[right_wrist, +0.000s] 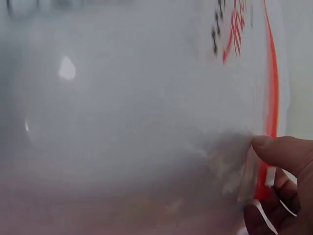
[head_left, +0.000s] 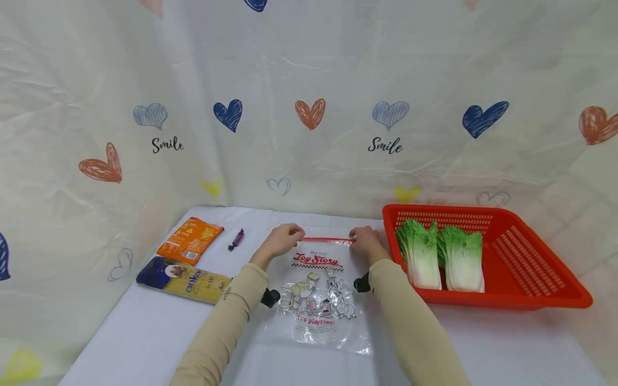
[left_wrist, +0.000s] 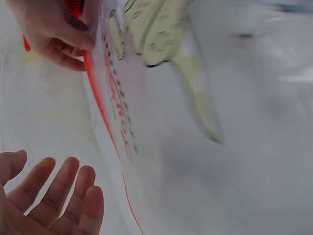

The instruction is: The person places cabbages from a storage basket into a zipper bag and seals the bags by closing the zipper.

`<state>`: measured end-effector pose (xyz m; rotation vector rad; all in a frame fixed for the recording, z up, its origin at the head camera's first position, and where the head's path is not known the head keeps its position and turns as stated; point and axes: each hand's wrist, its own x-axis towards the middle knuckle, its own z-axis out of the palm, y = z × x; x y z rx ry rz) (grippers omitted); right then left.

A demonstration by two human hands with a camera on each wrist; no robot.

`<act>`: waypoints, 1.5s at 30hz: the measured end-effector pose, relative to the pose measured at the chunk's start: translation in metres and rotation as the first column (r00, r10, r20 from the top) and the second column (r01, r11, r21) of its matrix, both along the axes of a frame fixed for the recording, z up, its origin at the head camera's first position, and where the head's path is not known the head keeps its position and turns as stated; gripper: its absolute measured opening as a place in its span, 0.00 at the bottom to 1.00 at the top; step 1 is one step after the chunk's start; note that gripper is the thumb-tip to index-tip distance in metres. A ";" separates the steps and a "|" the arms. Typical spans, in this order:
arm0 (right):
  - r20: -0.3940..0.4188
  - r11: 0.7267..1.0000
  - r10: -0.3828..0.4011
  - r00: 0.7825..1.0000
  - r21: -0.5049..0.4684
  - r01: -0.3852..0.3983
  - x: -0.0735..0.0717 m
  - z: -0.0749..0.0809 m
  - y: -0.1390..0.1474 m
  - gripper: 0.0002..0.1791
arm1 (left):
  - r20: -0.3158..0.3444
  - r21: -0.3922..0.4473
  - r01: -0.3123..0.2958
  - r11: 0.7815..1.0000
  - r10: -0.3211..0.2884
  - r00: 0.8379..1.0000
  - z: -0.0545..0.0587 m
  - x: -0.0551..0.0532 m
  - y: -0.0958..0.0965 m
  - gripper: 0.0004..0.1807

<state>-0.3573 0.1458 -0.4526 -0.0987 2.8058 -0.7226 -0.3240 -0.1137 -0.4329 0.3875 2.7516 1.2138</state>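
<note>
A clear plastic zip bag [head_left: 321, 292] with Toy Story print and a red zip strip [head_left: 328, 239] lies between the two hands. My right hand [head_left: 367, 241] pinches the bag's top right corner; in the right wrist view, thumb and fingers hold the red strip beside a small white slider [right_wrist: 270, 176]. At the top left corner is my left hand [head_left: 284, 239]. The left wrist view has that left hand [left_wrist: 58, 203] with its fingers spread and relaxed, just apart from the strip, holding nothing.
On the right stands a red plastic basket [head_left: 507, 300] with two napa cabbages [head_left: 419, 257]. To the left lie an orange snack packet [head_left: 190, 239], a purple-wrapped candy [head_left: 236, 239] and a yellow pasta pack [head_left: 188, 280]. A heart-printed cloth [head_left: 328, 166] hangs behind the table.
</note>
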 end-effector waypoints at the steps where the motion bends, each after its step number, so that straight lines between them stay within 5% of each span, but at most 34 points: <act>1: 0.005 1.000 0.005 1.000 -0.008 -0.005 0.001 0.001 0.000 0.22 | -0.001 0.004 -0.006 1.000 0.006 1.000 0.001 -0.002 0.000 0.18; 6: 0.048 0.997 0.045 0.998 -0.061 -0.042 0.002 0.010 -0.003 0.12 | -0.030 -0.017 -0.017 1.000 0.016 0.999 0.009 -0.012 -0.003 0.18; 10: 0.012 0.983 0.166 0.986 -0.077 -0.164 -0.001 0.026 -0.006 0.10 | -0.038 -0.089 0.025 0.996 -0.028 0.999 0.020 -0.019 -0.009 0.18; 14: -0.086 0.943 0.321 0.943 -0.061 -0.327 -0.003 0.050 -0.009 0.09 | 0.015 -0.163 0.126 0.978 -0.125 0.992 0.040 -0.025 -0.016 0.20; 18: -0.172 0.913 0.377 0.910 -0.093 -0.396 -0.001 0.070 -0.008 0.07 | 0.115 -0.178 0.282 0.943 -0.265 0.957 0.056 -0.028 -0.020 0.18; 24: -0.164 0.902 0.338 0.927 -0.226 -0.368 0.005 0.081 0.001 0.09 | 0.156 -0.215 0.408 0.887 -0.381 0.911 0.061 -0.030 -0.018 0.15; 30: -0.212 0.891 0.316 0.925 -0.270 -0.366 0.009 0.083 0.007 0.08 | 0.164 -0.166 0.448 0.878 -0.423 0.891 0.057 -0.031 -0.015 0.11; 39: -0.167 0.870 0.264 0.950 -0.384 -0.309 0.014 0.081 0.013 0.13 | 0.162 -0.108 0.435 0.894 -0.416 0.895 0.052 -0.029 -0.009 0.10; 42: -0.198 0.900 0.160 0.967 -0.372 -0.225 0.015 0.082 0.011 0.23 | 0.143 -0.095 0.390 0.916 -0.375 0.916 0.054 -0.028 -0.007 0.09; 45: -0.290 0.920 0.018 0.957 -0.370 -0.130 0.020 0.088 0.006 0.29 | 0.086 -0.078 0.319 0.945 -0.312 0.946 0.062 -0.030 -0.007 0.09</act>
